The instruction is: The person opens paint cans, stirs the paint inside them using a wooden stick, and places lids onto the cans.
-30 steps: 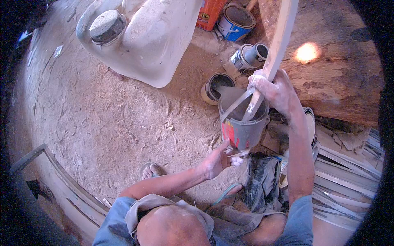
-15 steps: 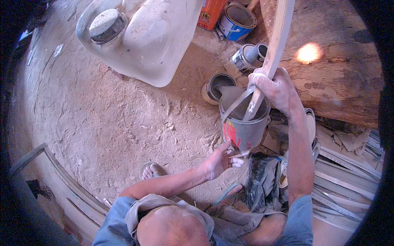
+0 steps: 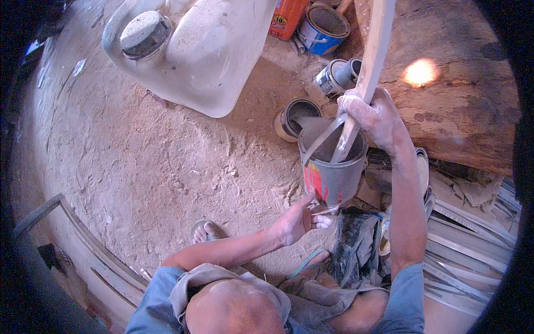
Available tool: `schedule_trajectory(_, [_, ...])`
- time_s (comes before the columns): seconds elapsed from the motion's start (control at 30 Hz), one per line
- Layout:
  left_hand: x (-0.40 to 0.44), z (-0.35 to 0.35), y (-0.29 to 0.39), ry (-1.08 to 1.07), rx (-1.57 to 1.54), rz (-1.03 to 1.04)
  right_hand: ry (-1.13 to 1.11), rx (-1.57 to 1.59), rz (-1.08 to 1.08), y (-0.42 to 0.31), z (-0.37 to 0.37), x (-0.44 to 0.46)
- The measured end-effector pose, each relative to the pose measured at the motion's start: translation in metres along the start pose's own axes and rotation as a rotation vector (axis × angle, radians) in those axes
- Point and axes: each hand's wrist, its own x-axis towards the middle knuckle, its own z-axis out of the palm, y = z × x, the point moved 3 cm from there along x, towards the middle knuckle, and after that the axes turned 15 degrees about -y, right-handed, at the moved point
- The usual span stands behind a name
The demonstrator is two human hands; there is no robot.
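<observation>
A grey-coated bucket [image 3: 339,181] with a red and yellow patch tilts away from me. Grey paste-like liquid [image 3: 314,129] runs over its far lip into a smaller open can [image 3: 285,127]. My right hand [image 3: 374,117] is closed around a long wooden stick [image 3: 374,53] and the top of the bucket's handle [image 3: 322,142]. The stick's lower end stands inside the bucket. At the bucket's base is my left hand [image 3: 299,224], thumb against its side and fingers curled below the bottom edge. Pale residue coats both hands.
Beyond the small can stand another can [image 3: 331,78], a blue bucket [image 3: 322,33] and an orange container [image 3: 285,21]. A pale curved panel [image 3: 217,61] lies at upper left, holding a round lidded tub [image 3: 146,36]. Wood [image 3: 456,106] and metal strips [image 3: 467,247] lie right.
The bucket and my right hand have shifted very slightly; the stick has moved a little to the left at its top. My left hand stays at the bucket's base.
</observation>
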Motion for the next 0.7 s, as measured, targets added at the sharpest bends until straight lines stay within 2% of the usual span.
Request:
schedule_trajectory(0.3, [-0.0005,0.0053,0.0003,0.038,0.031,0.031,-0.003,0.013,0.007,-0.0012,-0.0005,0.0036])
schedule_trajectory(0.7, [0.0022,-0.0013,-0.0022,-0.042,-0.001,0.025,0.013,0.009,0.027,-0.0032,0.0014,0.0056])
